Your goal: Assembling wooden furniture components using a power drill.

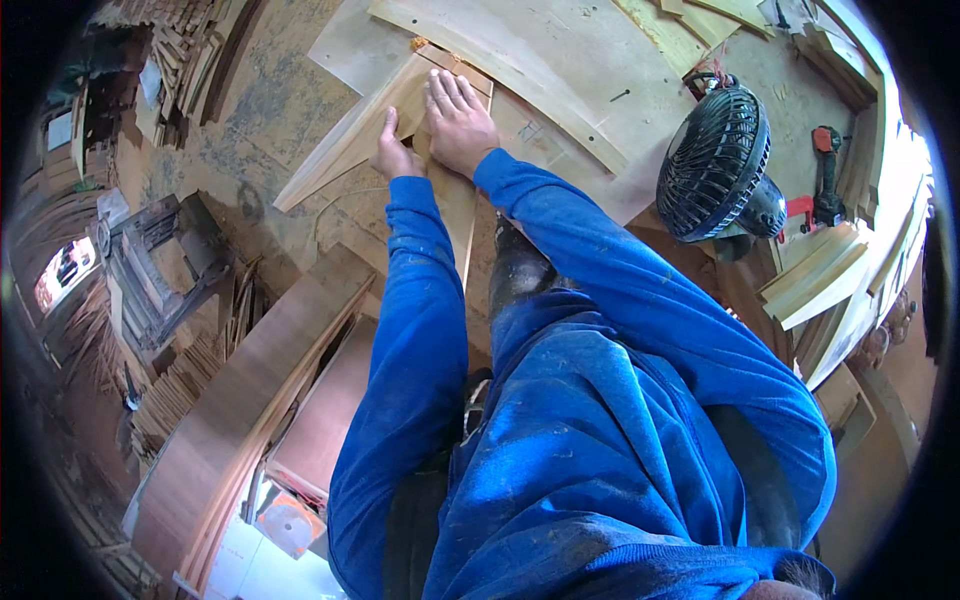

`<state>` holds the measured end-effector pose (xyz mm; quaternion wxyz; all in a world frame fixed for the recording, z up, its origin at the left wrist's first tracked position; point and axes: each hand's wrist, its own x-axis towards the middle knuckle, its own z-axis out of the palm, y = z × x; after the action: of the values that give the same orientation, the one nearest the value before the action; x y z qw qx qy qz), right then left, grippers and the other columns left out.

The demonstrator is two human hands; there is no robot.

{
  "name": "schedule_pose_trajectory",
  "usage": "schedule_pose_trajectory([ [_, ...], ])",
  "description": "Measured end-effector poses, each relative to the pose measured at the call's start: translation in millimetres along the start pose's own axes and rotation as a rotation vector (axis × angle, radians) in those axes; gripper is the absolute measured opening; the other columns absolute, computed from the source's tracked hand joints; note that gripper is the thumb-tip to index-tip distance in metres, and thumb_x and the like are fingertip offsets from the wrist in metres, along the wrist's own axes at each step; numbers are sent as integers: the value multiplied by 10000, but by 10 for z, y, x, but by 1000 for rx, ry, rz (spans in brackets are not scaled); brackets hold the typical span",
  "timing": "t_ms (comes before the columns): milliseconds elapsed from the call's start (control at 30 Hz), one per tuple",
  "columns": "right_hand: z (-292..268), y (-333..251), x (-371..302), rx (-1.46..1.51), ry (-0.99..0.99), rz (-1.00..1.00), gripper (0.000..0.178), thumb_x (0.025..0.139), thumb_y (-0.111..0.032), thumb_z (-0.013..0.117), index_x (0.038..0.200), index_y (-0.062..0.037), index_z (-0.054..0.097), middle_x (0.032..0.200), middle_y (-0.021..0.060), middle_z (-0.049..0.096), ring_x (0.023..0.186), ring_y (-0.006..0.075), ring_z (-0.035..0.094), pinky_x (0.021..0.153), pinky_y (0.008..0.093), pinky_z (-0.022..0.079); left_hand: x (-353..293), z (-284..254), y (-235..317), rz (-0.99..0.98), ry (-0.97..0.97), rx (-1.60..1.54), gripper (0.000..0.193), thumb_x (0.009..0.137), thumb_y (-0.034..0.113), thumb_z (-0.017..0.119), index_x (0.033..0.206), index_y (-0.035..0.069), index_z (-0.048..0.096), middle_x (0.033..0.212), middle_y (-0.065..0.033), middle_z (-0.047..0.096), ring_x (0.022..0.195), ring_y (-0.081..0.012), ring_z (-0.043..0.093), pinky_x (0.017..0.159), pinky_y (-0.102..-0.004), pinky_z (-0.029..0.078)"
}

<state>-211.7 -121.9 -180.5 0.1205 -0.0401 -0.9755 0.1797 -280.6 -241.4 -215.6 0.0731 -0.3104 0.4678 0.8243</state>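
My right hand lies on pale wooden pieces at the top middle, its fingers stretched out toward a short wooden strip. Close beside it, my left hand rests against a light wooden board that slants down to the left. The left thumb points up and away along the board. My other left fingers are hidden, so their grip does not show. Another narrow board runs from beneath the hands toward me.
A black fan stands to the right, near a red and black power tool. A long wooden strip lies beyond my hands, with a screw near it. Wide brown panels lean at lower left. Wood offcuts are piled further left.
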Motion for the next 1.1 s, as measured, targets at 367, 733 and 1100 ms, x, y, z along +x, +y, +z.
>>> schedule_pose_trajectory([
  [367, 46, -28, 64, 12, 18, -3, 622, 914, -230, 492, 1456, 75, 517, 1588, 253, 427, 1509, 352, 379, 1273, 468, 236, 1, 58, 65, 39, -17, 7, 419, 875, 44, 797, 1211, -146, 632, 1205, -177, 675, 1049, -292, 684, 921, -437, 589],
  [733, 100, -56, 128, 33, 105, 5, 590, 867, -193, 548, 1400, 59, 580, 1545, 249, 487, 1489, 345, 414, 1259, 483, 263, 15, 120, 116, 79, 43, 73, 469, 864, 56, 809, 1251, -125, 616, 1233, -169, 662, 1082, -293, 671, 941, -437, 581],
  [1100, 136, -54, 182, 31, 108, 17, 587, 871, -193, 547, 1397, 65, 580, 1543, 249, 489, 1486, 344, 420, 1249, 485, 283, 44, 154, 183, -66, -88, 77, 393, 957, 195, 734, 1281, -9, 646, 1240, -117, 695, 1125, -264, 669, 1006, -407, 531],
])
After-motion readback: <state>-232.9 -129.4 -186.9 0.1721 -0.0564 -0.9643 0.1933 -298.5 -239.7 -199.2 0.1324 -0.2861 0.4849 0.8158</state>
